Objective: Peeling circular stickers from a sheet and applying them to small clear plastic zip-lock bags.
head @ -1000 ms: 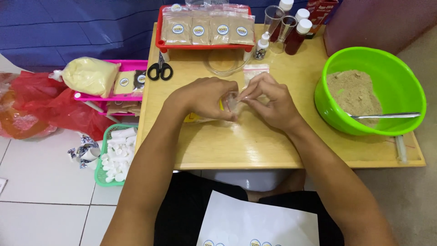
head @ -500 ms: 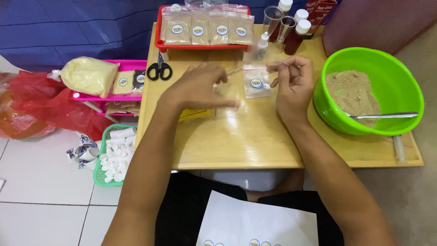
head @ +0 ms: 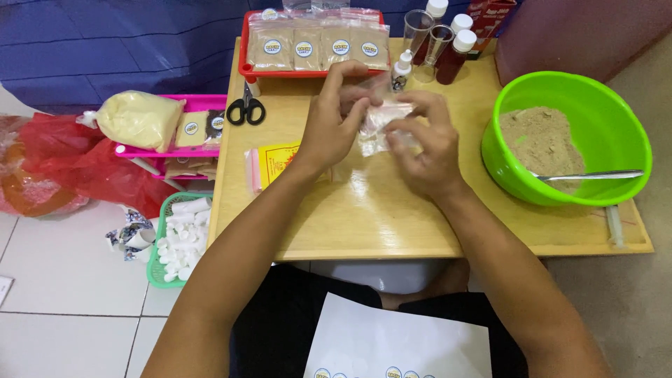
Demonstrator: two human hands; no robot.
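1. Head view: my left hand (head: pixel 336 122) and right hand (head: pixel 423 143) both pinch a small clear zip pouch (head: pixel 381 120) above the wooden table (head: pixel 364 224), fingers curled on its edges; the pouch looks empty.
2. Done, I judge: filled pouches with round labels in the red tray (head: pixel 246 66). Left: brown powder in the green bowl (head: pixel 609 133).
3. Yellow packet (head: pixel 276 159) lies beside my left wrist; label sheet (head: pixel 392 346) in my lap.

Bright, even light falls from above, and a soft white glare sits on the varnished bench (head: pixel 364 203) in front of the hands. Shadows are faint, focus is sharp throughout, and straight lines bow slightly near the edges.
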